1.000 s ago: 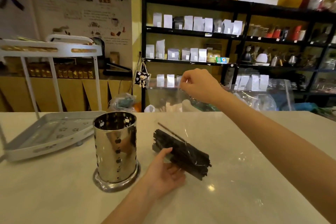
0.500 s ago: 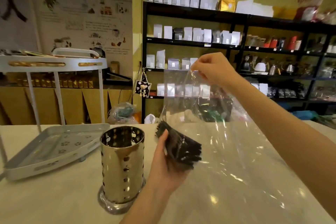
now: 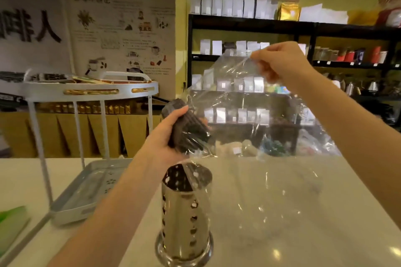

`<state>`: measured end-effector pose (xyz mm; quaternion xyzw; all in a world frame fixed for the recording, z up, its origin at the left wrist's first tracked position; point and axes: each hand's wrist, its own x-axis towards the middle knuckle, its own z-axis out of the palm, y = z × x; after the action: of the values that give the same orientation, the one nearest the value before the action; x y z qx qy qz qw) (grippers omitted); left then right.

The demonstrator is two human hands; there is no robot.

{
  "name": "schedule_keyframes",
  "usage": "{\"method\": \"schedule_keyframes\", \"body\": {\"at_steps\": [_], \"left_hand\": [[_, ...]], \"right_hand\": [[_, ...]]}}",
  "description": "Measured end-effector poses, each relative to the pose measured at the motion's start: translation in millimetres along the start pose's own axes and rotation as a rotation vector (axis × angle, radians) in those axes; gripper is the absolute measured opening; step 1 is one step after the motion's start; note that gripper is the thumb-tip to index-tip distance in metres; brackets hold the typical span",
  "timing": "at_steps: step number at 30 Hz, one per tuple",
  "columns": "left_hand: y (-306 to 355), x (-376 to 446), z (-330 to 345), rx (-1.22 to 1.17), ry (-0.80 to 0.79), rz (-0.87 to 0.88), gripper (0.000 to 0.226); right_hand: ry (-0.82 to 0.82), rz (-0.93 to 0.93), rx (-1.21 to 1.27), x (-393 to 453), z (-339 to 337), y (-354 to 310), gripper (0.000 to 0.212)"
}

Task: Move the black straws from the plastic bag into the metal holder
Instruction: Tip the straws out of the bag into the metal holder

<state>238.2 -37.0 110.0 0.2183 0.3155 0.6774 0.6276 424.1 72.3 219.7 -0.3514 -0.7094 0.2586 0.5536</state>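
Observation:
My left hand point(image 3: 165, 136) grips a bundle of black straws point(image 3: 188, 130), tilted, in the air just above the metal holder point(image 3: 184, 208). The straws' lower ends sit partly inside the clear plastic bag point(image 3: 260, 136), and their upper ends stick out past my thumb. My right hand point(image 3: 280, 60) pinches the bag's top edge and holds it high to the right. The bag hangs down and drapes over the holder's rim. The perforated, shiny holder stands upright on the white counter point(image 3: 303, 234), and what is inside it I cannot tell.
A white two-tier rack point(image 3: 86, 197) stands on the counter to the left of the holder, with its upper tray point(image 3: 91, 89) at hand height. A green item point(image 3: 13, 219) lies at the far left edge. Dark shelves with packets fill the background.
My left hand has lifted the straw bundle off the counter to above the holder. My right hand has raised the bag higher. The view has moved closer to the holder.

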Motion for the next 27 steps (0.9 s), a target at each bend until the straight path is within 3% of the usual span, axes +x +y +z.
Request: {"method": "schedule_keyframes", "body": {"at_steps": [4,8,14,18,27], "left_hand": [[29.0,20.0,-16.4,0.211,0.074,-0.003,0.011],[40.4,43.0,-30.9,0.362,0.165,-0.011,0.022],[49.5,85.0,-38.9,0.521,0.171,-0.002,0.028],[58.2,112.4,-31.4,0.580,0.115,0.017,0.012],[75.5,160.6,-18.5,0.654,0.039,0.099,0.011]], "right_hand": [[0.001,0.141,0.081,2.1,16.4,16.3,0.017],[-0.045,0.308,0.130,3.6,35.5,32.5,0.016],[-0.135,0.510,0.415,25.2,51.1,57.7,0.026],[-0.097,0.503,0.511,38.9,55.7,65.2,0.018],[-0.077,0.398,0.554,51.1,61.9,68.8,0.006]]}}
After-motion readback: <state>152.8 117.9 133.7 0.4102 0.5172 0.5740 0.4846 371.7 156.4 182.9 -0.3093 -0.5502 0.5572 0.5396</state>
